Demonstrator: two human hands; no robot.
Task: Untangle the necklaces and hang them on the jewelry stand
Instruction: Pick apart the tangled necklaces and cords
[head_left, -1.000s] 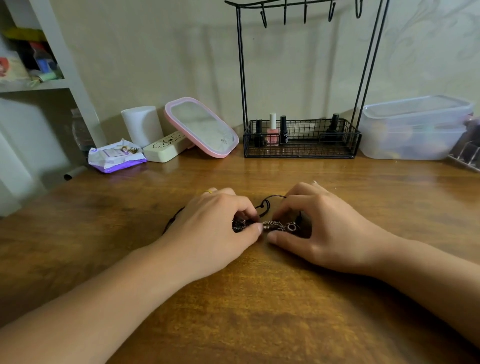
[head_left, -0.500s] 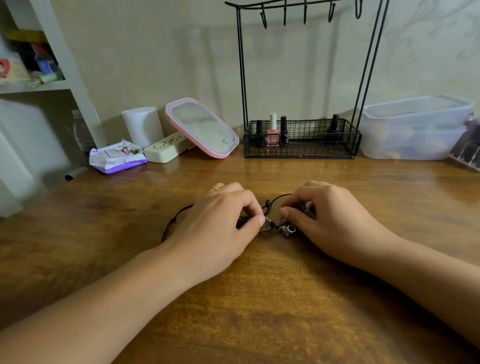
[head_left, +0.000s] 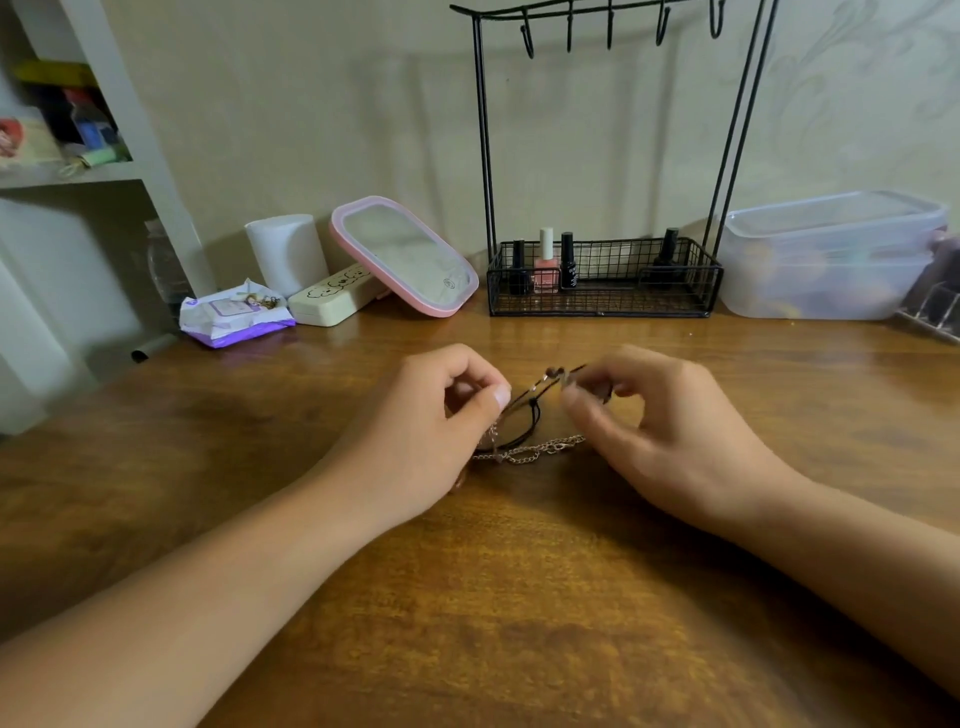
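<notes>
Your left hand (head_left: 426, 431) and right hand (head_left: 670, 431) both pinched the tangled necklaces (head_left: 524, 436) just above the worktop (head_left: 519, 597). The stand (head_left: 602, 280) stood behind them, its hooks bare.

I can read no word or number anywhere. The cream case (head_left: 332, 294), just left of the pink mirror (head_left: 405, 255), carries a dark outline drawing like little clouds, not letters. The mirror has a small round mark at its lower right corner, too tiny to read. The wipes packet (head_left: 234, 314), left of the mirror, bears a blurred label.
</notes>
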